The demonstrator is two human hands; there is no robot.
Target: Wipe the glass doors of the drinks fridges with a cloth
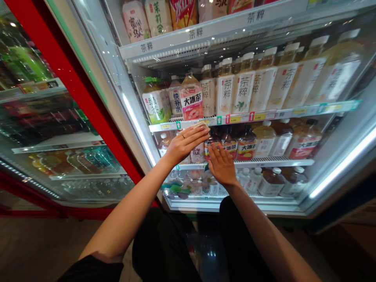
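My left hand [185,143], with a ring on one finger, has its fingers held together over a small pale folded cloth [202,124]. It presses the cloth against what looks like the glass door of a drinks fridge, at the height of the price strip [167,126]. Lower and to the right, my right hand [222,164] is open, fingers stretched out, palm towards the same glass. I cannot tell whether that palm touches it. Behind the hands, bottles of iced tea [246,145] are partly covered by my fingers.
Rows of bottled tea [243,88] fill the shelf above, with cartons [157,17] higher up. Clear bottles [270,182] stand on the bottom shelf. A red-framed fridge [73,86] adjoins on the left. My dark-clothed knees [164,243] are close to the fridge base.
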